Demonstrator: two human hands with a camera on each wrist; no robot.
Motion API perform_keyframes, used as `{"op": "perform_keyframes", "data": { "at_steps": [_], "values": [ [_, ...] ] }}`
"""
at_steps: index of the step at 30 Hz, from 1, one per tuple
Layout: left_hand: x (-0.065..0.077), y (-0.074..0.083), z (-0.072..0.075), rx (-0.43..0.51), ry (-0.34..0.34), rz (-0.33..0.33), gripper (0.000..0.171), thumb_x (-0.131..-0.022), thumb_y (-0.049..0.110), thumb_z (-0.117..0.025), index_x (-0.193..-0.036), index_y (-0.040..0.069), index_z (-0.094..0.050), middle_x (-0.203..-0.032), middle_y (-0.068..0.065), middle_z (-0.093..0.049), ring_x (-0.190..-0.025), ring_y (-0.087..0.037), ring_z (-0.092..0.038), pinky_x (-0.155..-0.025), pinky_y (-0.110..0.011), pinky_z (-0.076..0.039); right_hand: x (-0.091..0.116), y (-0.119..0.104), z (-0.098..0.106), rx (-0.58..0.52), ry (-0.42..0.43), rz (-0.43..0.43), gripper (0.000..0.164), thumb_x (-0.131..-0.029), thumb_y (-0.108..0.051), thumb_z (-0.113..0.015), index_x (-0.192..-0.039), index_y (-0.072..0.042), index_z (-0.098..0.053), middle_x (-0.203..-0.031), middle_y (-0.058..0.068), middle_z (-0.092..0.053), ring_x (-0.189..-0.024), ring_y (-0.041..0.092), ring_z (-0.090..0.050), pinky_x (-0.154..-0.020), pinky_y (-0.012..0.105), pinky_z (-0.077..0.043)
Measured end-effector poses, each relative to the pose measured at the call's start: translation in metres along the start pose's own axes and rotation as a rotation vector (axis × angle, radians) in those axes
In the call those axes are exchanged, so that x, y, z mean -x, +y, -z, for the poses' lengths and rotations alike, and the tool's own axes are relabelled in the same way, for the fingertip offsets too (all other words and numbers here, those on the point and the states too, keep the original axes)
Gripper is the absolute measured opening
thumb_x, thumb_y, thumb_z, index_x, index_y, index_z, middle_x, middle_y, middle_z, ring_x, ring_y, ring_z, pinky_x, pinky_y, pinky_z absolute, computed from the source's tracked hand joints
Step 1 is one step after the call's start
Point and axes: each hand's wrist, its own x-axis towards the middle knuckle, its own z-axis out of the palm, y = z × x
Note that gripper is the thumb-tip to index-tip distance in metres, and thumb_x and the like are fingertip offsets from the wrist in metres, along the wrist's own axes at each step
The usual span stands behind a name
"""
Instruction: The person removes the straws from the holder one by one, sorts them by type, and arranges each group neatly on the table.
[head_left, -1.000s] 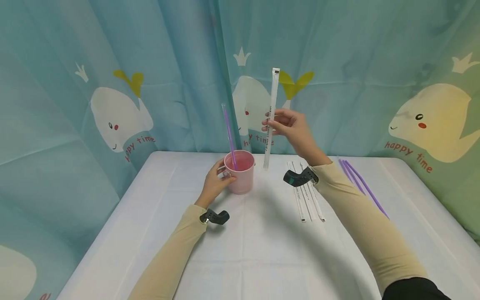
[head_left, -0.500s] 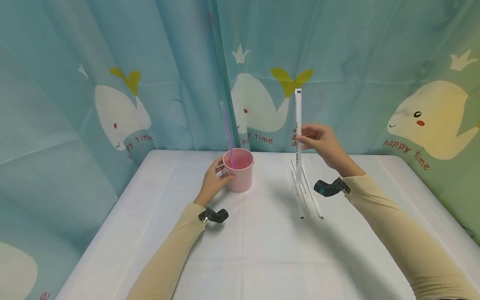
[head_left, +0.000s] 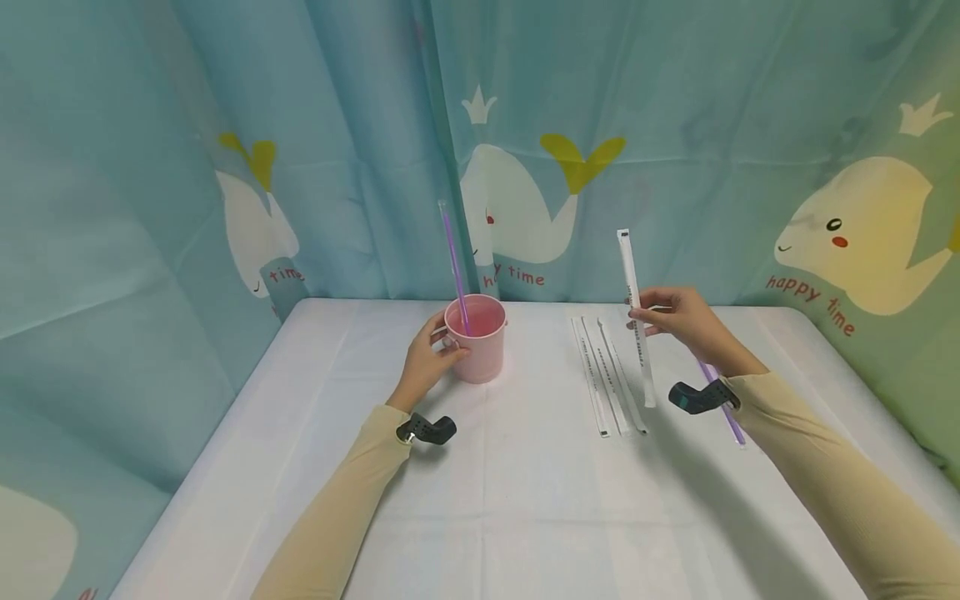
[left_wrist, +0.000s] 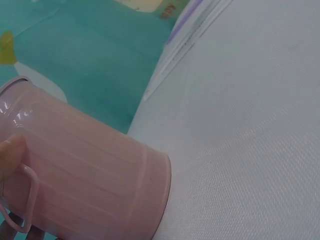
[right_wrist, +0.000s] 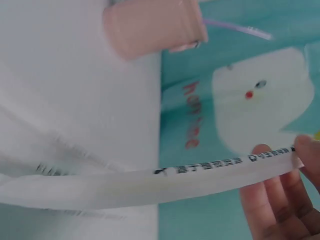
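My left hand (head_left: 426,362) grips the side of a small pink bucket (head_left: 486,354) standing on the table, thumb near its side handle (left_wrist: 33,192). A purple straw in a clear wrapper (head_left: 454,265) leans upright inside the bucket and sticks out well above the rim. Off to the right, my right hand (head_left: 678,317) pinches a white paper-wrapped straw (head_left: 629,267) between thumb and fingers. That straw is near upright, slightly tilted, with dark printing along it. Just left of it, several more paper-wrapped straws (head_left: 590,377) lie side by side on the table.
Purple straws (head_left: 734,427) lie on the white table (head_left: 525,500) at the right, partly hidden by the right forearm. A blue-green curtain (head_left: 360,225) with whale prints hangs behind the table's far edge. Each wrist wears a black camera strap (head_left: 696,397).
My right hand has moved right and down with the paper-wrapped straw, from beside the bucket to past the straws on the table. The left hand has stayed on the bucket.
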Motion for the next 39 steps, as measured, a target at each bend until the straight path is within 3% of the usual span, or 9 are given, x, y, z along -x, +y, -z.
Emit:
{"op": "perform_keyframes", "data": {
  "at_steps": [6, 13, 18, 21, 25, 32, 39],
  "values": [
    [-0.002, 0.0, 0.002, -0.018, -0.009, -0.002, 0.075, -0.079, 0.002, -0.072, -0.143, 0.006, -0.035, -0.147, -0.014, -0.04, -0.133, -0.032, -0.042, -0.105, -0.04, -0.046, 0.001, 0.028, 0.002, -0.006, -0.046, -0.06, 0.038, -0.09, -0.015, -0.062, -0.116, 0.012, -0.054, -0.091, -0.011, -0.065, -0.08, -0.006, -0.063, -0.072, 0.019, -0.058],
    [-0.002, -0.001, 0.002, -0.025, -0.011, 0.004, 0.075, -0.079, 0.004, -0.073, -0.143, 0.007, -0.035, -0.147, -0.013, -0.039, -0.133, -0.032, -0.042, -0.105, -0.041, -0.046, -0.003, 0.053, -0.001, -0.044, -0.037, -0.114, 0.043, -0.09, -0.014, -0.062, -0.118, 0.016, -0.051, -0.095, -0.003, -0.068, -0.077, -0.005, -0.063, -0.071, 0.018, -0.059],
    [-0.001, 0.002, 0.003, -0.013, -0.021, 0.009, 0.075, -0.078, 0.003, -0.073, -0.143, 0.005, -0.034, -0.147, -0.015, -0.038, -0.134, -0.033, -0.041, -0.106, -0.04, -0.046, -0.009, 0.069, -0.006, -0.012, -0.04, -0.126, 0.041, -0.091, -0.015, -0.061, -0.117, 0.015, -0.053, -0.106, 0.017, -0.067, -0.077, -0.005, -0.062, -0.073, 0.019, -0.059],
    [0.005, 0.015, 0.004, -0.016, -0.031, 0.012, 0.075, -0.079, 0.0, -0.071, -0.143, 0.001, -0.033, -0.148, -0.019, -0.037, -0.134, -0.037, -0.04, -0.106, -0.043, -0.045, -0.011, 0.077, -0.008, 0.009, -0.052, -0.118, 0.042, -0.092, -0.017, -0.06, -0.119, 0.015, -0.053, -0.114, 0.027, -0.063, -0.078, -0.005, -0.061, -0.074, 0.02, -0.059],
    [0.012, 0.028, 0.005, -0.019, -0.035, 0.007, 0.073, -0.079, -0.003, -0.069, -0.142, -0.004, -0.032, -0.147, -0.023, -0.036, -0.132, -0.04, -0.04, -0.105, -0.046, -0.045, -0.012, 0.084, -0.011, 0.022, -0.056, -0.137, 0.045, -0.092, -0.02, -0.059, -0.121, 0.014, -0.052, -0.11, 0.019, -0.067, -0.078, -0.005, -0.058, -0.074, 0.017, -0.057],
    [0.0, 0.002, 0.002, -0.003, -0.023, 0.012, 0.076, -0.079, 0.003, -0.073, -0.144, 0.006, -0.034, -0.148, -0.014, -0.037, -0.134, -0.033, -0.04, -0.106, -0.04, -0.045, -0.015, 0.094, -0.017, 0.072, -0.055, -0.184, 0.046, -0.092, -0.022, -0.06, -0.123, 0.012, -0.051, -0.099, 0.008, -0.068, -0.079, 0.004, -0.057, -0.072, 0.016, -0.053],
    [-0.003, -0.005, 0.0, -0.009, -0.01, -0.005, 0.076, -0.078, 0.004, -0.073, -0.143, 0.006, -0.035, -0.147, -0.013, -0.039, -0.133, -0.033, -0.041, -0.105, -0.041, -0.046, -0.019, 0.099, -0.025, 0.116, -0.048, -0.272, 0.045, -0.091, -0.023, -0.061, -0.122, 0.009, -0.053, -0.091, 0.004, -0.063, -0.078, 0.01, -0.052, -0.068, 0.017, -0.048]
  ]
}}
